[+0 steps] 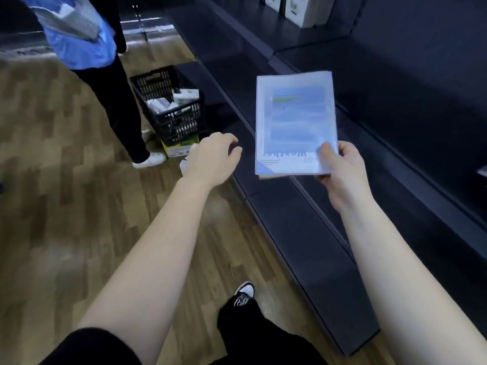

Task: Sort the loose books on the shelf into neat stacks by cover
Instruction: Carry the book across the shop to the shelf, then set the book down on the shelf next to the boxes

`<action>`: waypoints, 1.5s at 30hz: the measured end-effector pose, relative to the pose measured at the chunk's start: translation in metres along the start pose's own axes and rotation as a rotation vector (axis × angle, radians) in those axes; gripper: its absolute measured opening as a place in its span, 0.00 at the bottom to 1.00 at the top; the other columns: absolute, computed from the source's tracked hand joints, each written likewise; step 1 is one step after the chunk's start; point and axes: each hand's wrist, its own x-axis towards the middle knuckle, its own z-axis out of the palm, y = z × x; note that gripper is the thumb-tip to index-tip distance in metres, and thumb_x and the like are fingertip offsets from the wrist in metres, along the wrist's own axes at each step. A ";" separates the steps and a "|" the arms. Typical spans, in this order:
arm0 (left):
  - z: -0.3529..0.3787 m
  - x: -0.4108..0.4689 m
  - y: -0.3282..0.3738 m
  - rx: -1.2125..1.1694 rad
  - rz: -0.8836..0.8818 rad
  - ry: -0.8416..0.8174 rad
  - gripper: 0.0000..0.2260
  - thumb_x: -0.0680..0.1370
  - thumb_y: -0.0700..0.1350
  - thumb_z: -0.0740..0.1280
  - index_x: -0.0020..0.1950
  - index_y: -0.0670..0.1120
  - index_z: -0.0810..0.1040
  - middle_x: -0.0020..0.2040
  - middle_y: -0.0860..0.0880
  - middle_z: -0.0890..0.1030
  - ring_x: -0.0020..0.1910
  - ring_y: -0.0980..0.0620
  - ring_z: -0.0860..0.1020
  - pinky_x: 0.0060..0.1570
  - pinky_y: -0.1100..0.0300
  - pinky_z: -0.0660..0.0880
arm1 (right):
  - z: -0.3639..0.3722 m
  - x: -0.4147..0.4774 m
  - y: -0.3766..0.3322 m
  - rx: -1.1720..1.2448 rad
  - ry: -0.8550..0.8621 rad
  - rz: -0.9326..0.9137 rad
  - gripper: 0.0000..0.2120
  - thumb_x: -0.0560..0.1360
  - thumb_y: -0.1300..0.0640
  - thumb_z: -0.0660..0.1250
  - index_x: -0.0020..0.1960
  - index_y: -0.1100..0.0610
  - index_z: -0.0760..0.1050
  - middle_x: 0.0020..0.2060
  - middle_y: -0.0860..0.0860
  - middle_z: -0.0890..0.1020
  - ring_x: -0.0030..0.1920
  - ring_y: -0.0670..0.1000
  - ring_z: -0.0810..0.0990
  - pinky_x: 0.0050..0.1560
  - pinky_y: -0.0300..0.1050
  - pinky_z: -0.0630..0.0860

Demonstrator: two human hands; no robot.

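My right hand [342, 169] holds a thin pale blue book [295, 122] by its near right corner, thumb on the cover. The book is flat and cover up above the dark shelf [316, 259], its title upside down to me. A second book seems to lie under it; only an edge shows. My left hand [213, 156] hovers just left of the book with fingers loosely curled and nothing in it, not touching the book.
A black plastic basket [168, 106] with white items stands on a box on the wooden floor, left of the shelf. A person in a blue top and black trousers [110, 83] stands beside it. White boxes [303, 9] sit on an upper shelf. My foot [245, 291] is below.
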 end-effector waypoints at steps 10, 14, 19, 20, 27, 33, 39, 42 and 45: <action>-0.022 0.169 0.023 -0.046 0.228 0.097 0.16 0.80 0.52 0.57 0.65 0.49 0.73 0.58 0.49 0.78 0.56 0.46 0.76 0.55 0.49 0.71 | 0.020 0.113 -0.058 0.115 0.207 -0.111 0.08 0.76 0.55 0.65 0.53 0.56 0.72 0.50 0.54 0.82 0.45 0.52 0.82 0.43 0.51 0.80; -0.024 0.217 0.044 -0.079 0.321 0.090 0.16 0.80 0.52 0.57 0.65 0.49 0.73 0.59 0.50 0.77 0.57 0.47 0.75 0.55 0.51 0.68 | 0.017 0.140 -0.076 0.193 0.321 -0.152 0.09 0.79 0.59 0.64 0.57 0.60 0.71 0.48 0.53 0.82 0.45 0.52 0.82 0.44 0.50 0.80; -0.014 0.273 0.076 -0.122 0.455 0.031 0.16 0.80 0.51 0.58 0.64 0.48 0.74 0.58 0.49 0.77 0.56 0.46 0.75 0.53 0.50 0.70 | 0.012 0.171 -0.090 0.172 0.510 -0.189 0.03 0.78 0.58 0.65 0.47 0.54 0.71 0.42 0.50 0.80 0.39 0.49 0.79 0.37 0.43 0.74; -0.011 0.286 0.083 -0.128 0.490 0.020 0.16 0.80 0.51 0.58 0.64 0.47 0.74 0.57 0.48 0.77 0.55 0.45 0.76 0.53 0.50 0.70 | 0.012 0.178 -0.092 0.168 0.550 -0.195 0.04 0.78 0.58 0.66 0.47 0.54 0.71 0.42 0.50 0.79 0.39 0.49 0.79 0.36 0.42 0.74; 0.002 0.360 0.119 -0.258 0.751 -0.113 0.18 0.78 0.53 0.59 0.65 0.48 0.75 0.59 0.43 0.77 0.54 0.41 0.76 0.50 0.50 0.74 | 0.029 0.223 -0.101 -0.012 0.867 -0.273 0.06 0.78 0.56 0.66 0.51 0.55 0.70 0.42 0.51 0.77 0.39 0.49 0.77 0.32 0.39 0.74; -0.012 0.378 0.155 -0.835 0.619 -0.649 0.13 0.80 0.55 0.59 0.53 0.52 0.82 0.52 0.50 0.82 0.51 0.51 0.79 0.51 0.58 0.75 | 0.078 0.239 -0.117 -0.495 1.017 -0.329 0.06 0.77 0.57 0.65 0.49 0.53 0.68 0.34 0.43 0.76 0.34 0.40 0.74 0.32 0.29 0.68; -0.016 0.392 0.156 -1.192 0.374 -0.905 0.20 0.73 0.60 0.68 0.51 0.44 0.81 0.46 0.45 0.84 0.44 0.50 0.83 0.47 0.52 0.80 | 0.121 0.250 -0.103 -0.798 0.891 -0.439 0.09 0.75 0.53 0.65 0.54 0.50 0.72 0.46 0.47 0.80 0.48 0.51 0.74 0.40 0.44 0.70; -0.009 0.409 0.150 -1.246 0.333 -0.901 0.12 0.74 0.50 0.70 0.53 0.45 0.80 0.46 0.47 0.85 0.45 0.49 0.83 0.50 0.49 0.79 | 0.124 0.255 -0.100 -0.861 0.784 -0.415 0.15 0.75 0.41 0.62 0.56 0.48 0.74 0.53 0.40 0.79 0.53 0.43 0.72 0.53 0.43 0.70; -0.004 0.419 0.141 -1.281 0.307 -0.938 0.10 0.77 0.45 0.67 0.55 0.41 0.79 0.47 0.44 0.84 0.45 0.47 0.83 0.43 0.55 0.79 | 0.112 0.257 -0.093 -0.837 0.776 -0.337 0.20 0.75 0.34 0.56 0.56 0.44 0.76 0.58 0.38 0.76 0.60 0.44 0.71 0.61 0.44 0.67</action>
